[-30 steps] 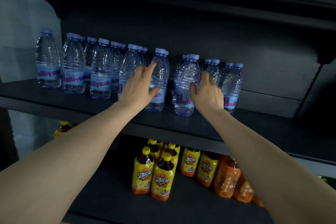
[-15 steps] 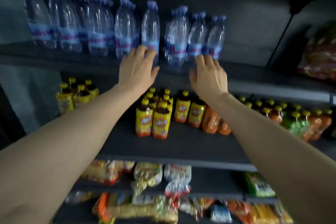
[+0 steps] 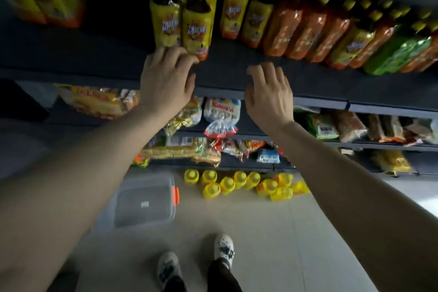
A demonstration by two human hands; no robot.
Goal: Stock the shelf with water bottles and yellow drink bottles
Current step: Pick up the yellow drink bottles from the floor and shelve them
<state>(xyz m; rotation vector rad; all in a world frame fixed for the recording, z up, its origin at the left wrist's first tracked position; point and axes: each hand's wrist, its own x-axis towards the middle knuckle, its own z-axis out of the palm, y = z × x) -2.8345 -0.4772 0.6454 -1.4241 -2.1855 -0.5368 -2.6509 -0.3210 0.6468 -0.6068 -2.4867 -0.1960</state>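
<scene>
Fingers of the left hand (image 3: 166, 83) loosely spread, gripping nothing; fingertips just short of, perhaps brushing, the base of the front pair of yellow drink bottles (image 3: 182, 21), which stand at twelve o'clock from the hand near the front edge of the drinks shelf (image 3: 71, 54). Contact cannot be told through the blur. Fingers of the right hand (image 3: 269, 95) likewise relaxed and empty, hovering over bare shelf at six o'clock from the orange bottles (image 3: 298, 28).

Further yellow drink bottles, unstocked, (image 3: 241, 184) stand clustered on the floor at six o'clock from both hands, with a clear lidded bin (image 3: 144, 204) at their nine o'clock. No water bottles are in view.

Likely hazards, judged from this layout:
- A careless nudge by the left fingertips could tip the front pair, and tall narrow bottles packed in rows may fall in sequence or roll off the edge.
- The floor cluster lies just ahead of the person's shoes (image 3: 196, 261); a forward step could scatter it.
- Bending down to reach it could bring the arms against the snack packets (image 3: 220, 114) overhanging the lower shelves.
</scene>
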